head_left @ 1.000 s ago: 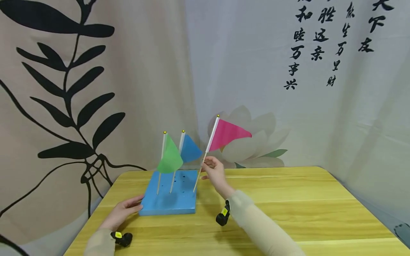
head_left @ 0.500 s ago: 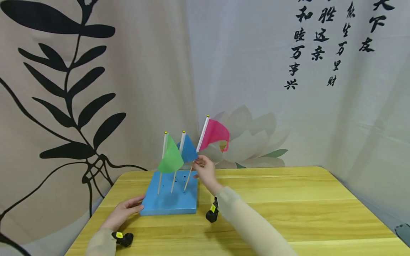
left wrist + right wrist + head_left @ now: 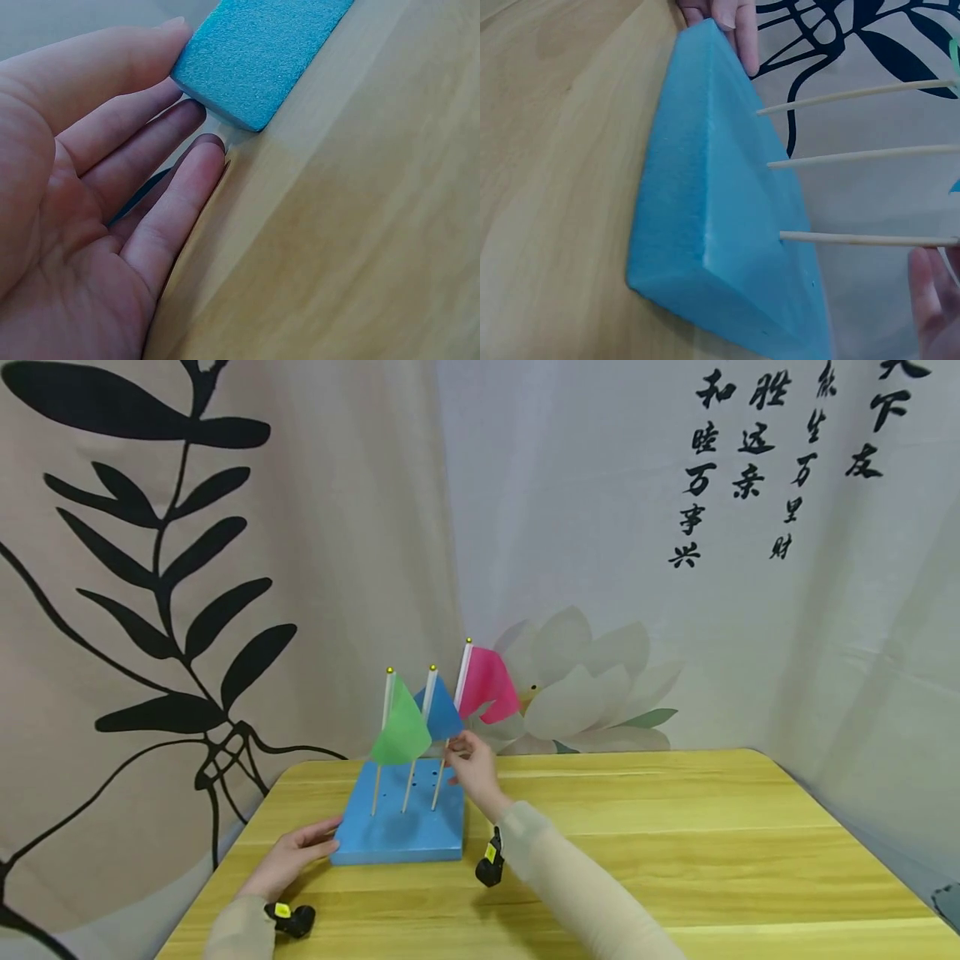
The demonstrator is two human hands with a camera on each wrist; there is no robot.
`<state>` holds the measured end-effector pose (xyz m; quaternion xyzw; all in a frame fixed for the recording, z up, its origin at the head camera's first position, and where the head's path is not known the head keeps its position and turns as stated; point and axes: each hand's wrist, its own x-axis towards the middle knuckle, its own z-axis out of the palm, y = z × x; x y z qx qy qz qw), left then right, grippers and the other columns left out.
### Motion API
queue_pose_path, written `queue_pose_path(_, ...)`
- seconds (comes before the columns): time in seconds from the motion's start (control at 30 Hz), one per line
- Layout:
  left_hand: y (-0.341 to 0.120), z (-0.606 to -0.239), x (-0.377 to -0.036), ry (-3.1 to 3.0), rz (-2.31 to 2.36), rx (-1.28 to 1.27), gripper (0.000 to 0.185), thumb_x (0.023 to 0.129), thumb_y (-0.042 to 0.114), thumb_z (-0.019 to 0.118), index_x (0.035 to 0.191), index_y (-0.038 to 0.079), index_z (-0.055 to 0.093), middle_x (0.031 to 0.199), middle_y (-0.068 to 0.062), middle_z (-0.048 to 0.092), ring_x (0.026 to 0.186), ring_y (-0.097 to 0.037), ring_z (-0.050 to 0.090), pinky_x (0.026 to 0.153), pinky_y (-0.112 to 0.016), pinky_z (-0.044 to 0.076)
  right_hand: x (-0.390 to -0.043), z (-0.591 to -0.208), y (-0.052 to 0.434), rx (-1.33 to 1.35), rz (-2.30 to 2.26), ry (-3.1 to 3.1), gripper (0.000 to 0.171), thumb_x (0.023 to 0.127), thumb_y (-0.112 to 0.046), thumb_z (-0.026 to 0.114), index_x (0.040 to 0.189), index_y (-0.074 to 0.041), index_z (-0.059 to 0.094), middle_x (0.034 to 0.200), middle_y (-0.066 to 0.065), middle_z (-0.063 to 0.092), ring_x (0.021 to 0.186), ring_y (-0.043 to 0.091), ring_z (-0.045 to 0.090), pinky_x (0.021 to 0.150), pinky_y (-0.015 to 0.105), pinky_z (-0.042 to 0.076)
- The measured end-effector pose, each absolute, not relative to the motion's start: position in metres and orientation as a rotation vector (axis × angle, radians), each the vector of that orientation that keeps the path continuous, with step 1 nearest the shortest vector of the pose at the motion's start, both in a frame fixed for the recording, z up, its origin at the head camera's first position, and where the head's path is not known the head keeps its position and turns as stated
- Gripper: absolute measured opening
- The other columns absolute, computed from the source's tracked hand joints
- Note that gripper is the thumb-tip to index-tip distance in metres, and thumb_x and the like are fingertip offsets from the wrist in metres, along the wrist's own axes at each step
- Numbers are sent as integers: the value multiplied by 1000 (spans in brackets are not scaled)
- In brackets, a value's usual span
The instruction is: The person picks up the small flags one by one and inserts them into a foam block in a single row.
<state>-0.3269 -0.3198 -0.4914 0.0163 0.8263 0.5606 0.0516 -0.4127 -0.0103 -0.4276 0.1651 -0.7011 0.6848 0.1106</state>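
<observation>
the pink flag (image 3: 486,685) stands near upright, its stick running down into the right side of the blue foam block (image 3: 397,831). the right hand (image 3: 471,770) pinches that stick mid-length; the left hand (image 3: 296,853), fingers straight, presses the block's near-left corner on the surface (image 3: 675,827).

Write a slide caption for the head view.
Right hand pinches the pink flag stick in the blue foam block.

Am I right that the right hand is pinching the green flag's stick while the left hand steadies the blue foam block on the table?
Not quite: the right hand pinches the stick of the pink flag, not the green flag, which stands untouched in the blue foam block. The head view shows it. The left hand does steady the block on the table.
</observation>
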Motion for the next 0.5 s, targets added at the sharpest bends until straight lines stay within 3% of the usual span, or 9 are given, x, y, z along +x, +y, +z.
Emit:
queue_pose_path(0.27, -319, -490, -327, 2513, 1703, 41, 65, 90, 36, 69, 144, 5, 48, 145, -20, 44, 134, -40, 38, 107, -55, 33, -411, -430, -9, 543, 2002, -2063, 17, 94, -6, 63, 106, 5, 60, 99, 20, 64, 87, 41, 66, 53, 51, 56)
queue_pose_path(0.5, -318, -488, -326, 2514, 1687, 34, 66, 91, 37, 68, 144, 5, 47, 146, -20, 43, 134, -40, 37, 107, -55, 33, -408, -433, -8, 545, 1944, -2125, 15, 93, -5, 63, 106, 3, 61, 95, 12, 65, 83, 37, 67, 54, 53, 56)
